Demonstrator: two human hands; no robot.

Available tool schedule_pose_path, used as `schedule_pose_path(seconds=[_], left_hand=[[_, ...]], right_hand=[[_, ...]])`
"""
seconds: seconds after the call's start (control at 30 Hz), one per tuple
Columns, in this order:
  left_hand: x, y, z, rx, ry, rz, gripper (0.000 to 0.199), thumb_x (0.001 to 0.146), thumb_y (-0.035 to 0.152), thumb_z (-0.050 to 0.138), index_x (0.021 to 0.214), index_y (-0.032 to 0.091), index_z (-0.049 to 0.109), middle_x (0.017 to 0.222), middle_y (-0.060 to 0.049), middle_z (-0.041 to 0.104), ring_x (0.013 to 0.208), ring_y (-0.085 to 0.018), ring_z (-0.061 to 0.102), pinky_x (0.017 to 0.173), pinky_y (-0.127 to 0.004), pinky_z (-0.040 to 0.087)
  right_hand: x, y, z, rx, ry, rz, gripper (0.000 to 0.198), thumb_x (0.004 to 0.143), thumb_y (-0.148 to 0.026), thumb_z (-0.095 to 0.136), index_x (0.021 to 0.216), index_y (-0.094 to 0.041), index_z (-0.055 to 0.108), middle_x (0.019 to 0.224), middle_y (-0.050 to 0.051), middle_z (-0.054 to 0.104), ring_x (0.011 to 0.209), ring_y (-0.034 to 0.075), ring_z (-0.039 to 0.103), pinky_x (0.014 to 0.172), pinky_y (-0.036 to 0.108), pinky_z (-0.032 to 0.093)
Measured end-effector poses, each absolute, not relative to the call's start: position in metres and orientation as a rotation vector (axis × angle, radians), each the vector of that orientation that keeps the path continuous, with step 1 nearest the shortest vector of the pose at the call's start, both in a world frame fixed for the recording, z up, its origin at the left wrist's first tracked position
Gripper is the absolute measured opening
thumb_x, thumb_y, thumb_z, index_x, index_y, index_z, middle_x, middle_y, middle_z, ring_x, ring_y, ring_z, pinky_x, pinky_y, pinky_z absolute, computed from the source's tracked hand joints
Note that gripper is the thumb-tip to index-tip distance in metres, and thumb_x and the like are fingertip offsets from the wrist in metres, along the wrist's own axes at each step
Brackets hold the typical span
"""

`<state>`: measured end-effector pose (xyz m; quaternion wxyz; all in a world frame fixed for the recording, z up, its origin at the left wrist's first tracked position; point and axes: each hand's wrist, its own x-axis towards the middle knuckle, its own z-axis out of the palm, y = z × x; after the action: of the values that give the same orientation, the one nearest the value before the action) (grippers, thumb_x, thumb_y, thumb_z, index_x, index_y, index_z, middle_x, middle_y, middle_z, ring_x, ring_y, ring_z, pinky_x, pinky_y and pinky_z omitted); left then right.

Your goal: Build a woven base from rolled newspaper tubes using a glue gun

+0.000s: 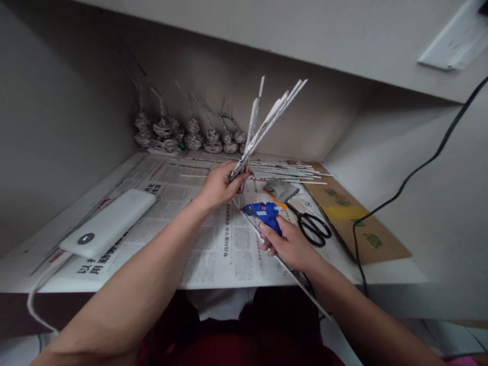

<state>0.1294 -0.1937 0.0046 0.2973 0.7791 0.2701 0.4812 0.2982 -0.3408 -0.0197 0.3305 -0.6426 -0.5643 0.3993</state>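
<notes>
My left hand (224,185) is closed around a bundle of rolled newspaper sticks (264,128), whose ends fan out upward and to the right. In my right hand (284,244) is a blue glue gun (263,212), its nozzle pointing left, just below my left hand. One long paper stick (297,282) slants from under the bundle past the fingers of my right hand towards the lower right. Whether those fingers also grip it I cannot tell. The lower end of the bundle is hidden behind my left hand.
Newspaper covers the tabletop. Black-handled scissors (313,230) and a grey cloth-like piece (282,189) lie right of the glue gun. Loose paper sticks (285,169) and woven gourd shapes (193,137) are behind. A white device (110,221) sits left, cardboard (362,231) right. A shelf overhangs.
</notes>
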Motion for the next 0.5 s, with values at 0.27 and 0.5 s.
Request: schedule_pose_path(seconds=[0.27,0.5], left_hand=[[0.1285,-0.1934,0.0043,2.114,0.739,1.252,0.026,0.085,0.034,0.053,0.1,0.018,0.067,0.098,-0.007,0.066,0.077,-0.015,0.061,0.067,-0.027,0.052],[0.1292,-0.1911,0.0016,2.047,0.777,1.257,0.029,0.084,0.037,0.054,0.1,0.016,0.067,0.09,-0.007,0.066,0.071,-0.015,0.061,0.06,-0.026,0.052]], right_hand=[[0.296,-0.3386,-0.0143,-1.767,-1.534,1.015,0.026,0.087,-0.045,0.049,0.091,-0.019,0.051,0.077,0.004,0.065,0.059,0.013,0.064,0.047,0.021,0.05],[0.3002,-0.3374,-0.0225,-1.677,-1.365,1.134,0.028,0.086,-0.047,0.05,0.09,-0.02,0.049,0.079,0.0,0.06,0.059,0.013,0.065,0.047,0.023,0.052]])
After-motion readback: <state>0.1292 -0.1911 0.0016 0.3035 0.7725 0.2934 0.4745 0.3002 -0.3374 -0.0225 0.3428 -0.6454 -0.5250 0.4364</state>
